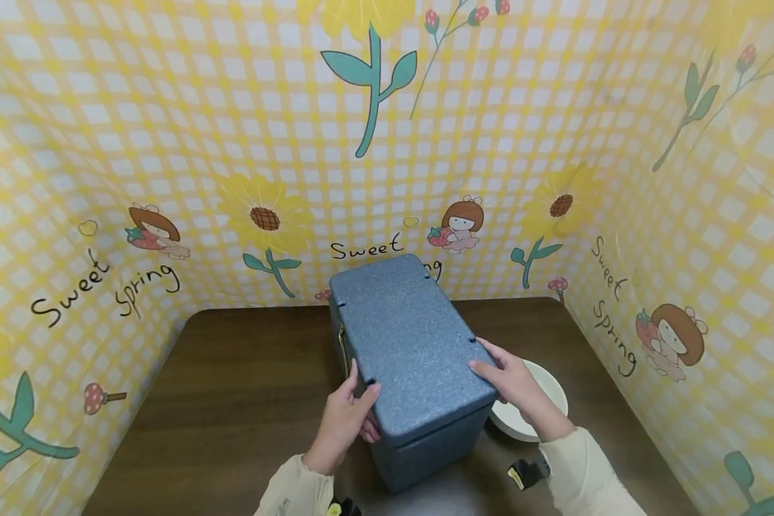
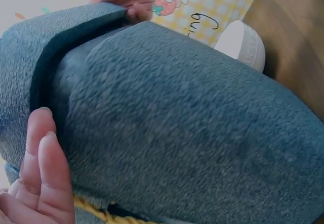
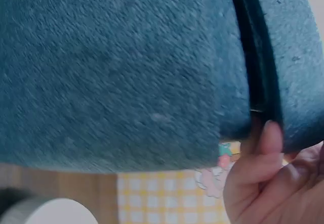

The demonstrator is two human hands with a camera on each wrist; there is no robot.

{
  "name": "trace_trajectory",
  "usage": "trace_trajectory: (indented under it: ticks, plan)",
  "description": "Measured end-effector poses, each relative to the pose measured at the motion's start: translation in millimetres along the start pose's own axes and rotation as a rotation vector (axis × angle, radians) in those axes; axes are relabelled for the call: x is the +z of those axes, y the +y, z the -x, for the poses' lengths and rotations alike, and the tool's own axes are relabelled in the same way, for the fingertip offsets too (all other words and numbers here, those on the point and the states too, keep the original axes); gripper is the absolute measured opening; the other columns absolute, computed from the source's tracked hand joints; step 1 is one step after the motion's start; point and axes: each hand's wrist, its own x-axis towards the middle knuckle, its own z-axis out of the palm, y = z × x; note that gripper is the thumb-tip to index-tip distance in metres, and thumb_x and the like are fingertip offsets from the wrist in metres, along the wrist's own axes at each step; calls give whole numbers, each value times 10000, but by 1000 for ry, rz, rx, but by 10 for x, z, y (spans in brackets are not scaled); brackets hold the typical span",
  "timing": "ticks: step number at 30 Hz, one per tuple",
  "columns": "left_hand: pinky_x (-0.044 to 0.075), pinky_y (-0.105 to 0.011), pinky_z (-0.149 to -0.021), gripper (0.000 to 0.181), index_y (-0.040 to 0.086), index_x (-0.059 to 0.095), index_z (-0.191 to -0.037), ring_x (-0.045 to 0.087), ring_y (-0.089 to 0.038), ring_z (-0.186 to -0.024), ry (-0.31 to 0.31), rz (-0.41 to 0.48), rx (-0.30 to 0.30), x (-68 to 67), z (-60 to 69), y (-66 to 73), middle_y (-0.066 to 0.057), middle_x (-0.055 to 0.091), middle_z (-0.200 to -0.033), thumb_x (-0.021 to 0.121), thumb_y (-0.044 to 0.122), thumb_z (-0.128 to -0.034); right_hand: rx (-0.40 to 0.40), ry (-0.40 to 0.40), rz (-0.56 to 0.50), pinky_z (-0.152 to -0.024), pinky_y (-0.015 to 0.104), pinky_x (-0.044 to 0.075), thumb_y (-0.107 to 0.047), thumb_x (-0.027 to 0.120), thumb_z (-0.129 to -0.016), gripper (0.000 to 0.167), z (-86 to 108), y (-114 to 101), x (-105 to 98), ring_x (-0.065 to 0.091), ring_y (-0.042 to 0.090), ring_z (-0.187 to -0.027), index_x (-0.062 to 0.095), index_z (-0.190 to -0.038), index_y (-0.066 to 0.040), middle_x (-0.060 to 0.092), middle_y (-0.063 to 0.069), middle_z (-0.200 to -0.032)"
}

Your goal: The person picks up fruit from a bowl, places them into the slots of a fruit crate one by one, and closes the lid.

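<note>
A grey-blue foam box (image 1: 432, 455) stands on the table with its lid (image 1: 406, 337) on top. On the lid's left edge, near the front, my left hand (image 1: 348, 416) grips with the thumb above and the fingers below. My right hand (image 1: 516, 383) holds the opposite edge, thumb on the top face. Both wrist views show a dark gap between the lid and the box body (image 2: 192, 118), with fingertips at the lid's underside. A yellow cord (image 2: 101, 213) runs along the box's left side. The box's inside is hidden.
A round white dish (image 1: 551, 380) sits right of the box, partly behind my right forearm. The brown wooden table (image 1: 245, 401) is enclosed by a yellow checked cloth (image 1: 284, 129) at the back and sides. Dark straps with yellow-marked devices (image 1: 525, 473) hang at the wrists.
</note>
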Motion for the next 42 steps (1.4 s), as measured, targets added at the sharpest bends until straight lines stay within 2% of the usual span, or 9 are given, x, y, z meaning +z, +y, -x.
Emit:
trace_trajectory:
  ticks: [2,4,6,9,18,23,27,34,42]
  plan:
    - [483,-281,-413,758,-21,59,-1509,544,-126,-380,-20,-2,-3,31,19,-7,-157,579,-520,560,159,-970,-17,10,78,-527,301,436,-284,601,-929,591,9,-4,-13,576,219,-699,422,-1435,-35,503,265,-1325]
    - [487,-285,-413,775,-37,18,-1503,552,-130,-384,-42,-12,-6,53,42,-6,-169,586,-532,550,151,-973,-41,4,171,-666,405,516,-299,570,-947,590,26,-13,-15,624,325,-905,410,-1426,5,467,289,-1364]
    - [491,-285,-416,790,-46,-2,-1500,558,-129,-389,-52,-26,-14,66,60,2,-158,592,-539,551,148,-970,-61,-1,261,-843,492,494,-314,531,-966,588,35,-29,3,562,404,-1115,398,-1414,44,445,302,-1383]
    - [499,-290,-419,847,-53,-41,-1493,561,-125,-391,-67,-59,-26,74,75,26,-119,588,-541,579,138,-949,-80,-13,365,-986,541,392,-320,475,-988,579,25,-88,46,463,439,-1242,383,-1402,74,450,301,-1378]
    - [538,-391,-471,940,-59,-103,-1480,588,-172,-435,-89,-171,-13,41,58,161,-78,606,-600,623,164,-926,-144,31,559,-936,562,412,-346,467,-971,577,-101,-339,103,508,436,-1175,433,-1361,78,508,297,-1299]
    - [535,-328,-496,923,-90,19,-1486,593,-182,-476,-70,-293,-2,-9,77,210,-43,605,-613,663,226,-905,-233,60,648,-1033,636,269,-354,525,-956,664,-107,-277,172,260,524,-1338,336,-1451,47,332,341,-1437]
    - [525,-292,-534,934,-82,91,-1492,594,-165,-512,-43,-385,25,-7,69,248,-20,576,-643,702,256,-872,-293,57,738,-1043,671,203,-395,536,-944,648,-122,-278,232,179,501,-1383,383,-1458,-30,283,306,-1486]
    - [529,-298,-518,943,-56,52,-1503,582,-173,-500,-58,-329,1,46,99,168,-25,546,-663,691,257,-884,-215,81,766,-1006,616,318,-404,515,-935,611,-98,-306,335,361,467,-1310,431,-1444,-77,326,291,-1471]
    - [521,-342,-461,893,-72,44,-1495,556,-208,-445,-26,-232,8,75,104,133,-31,505,-590,673,114,-889,-200,102,839,-898,589,417,-400,479,-955,579,-96,-342,446,466,476,-1187,435,-1443,-92,348,313,-1442]
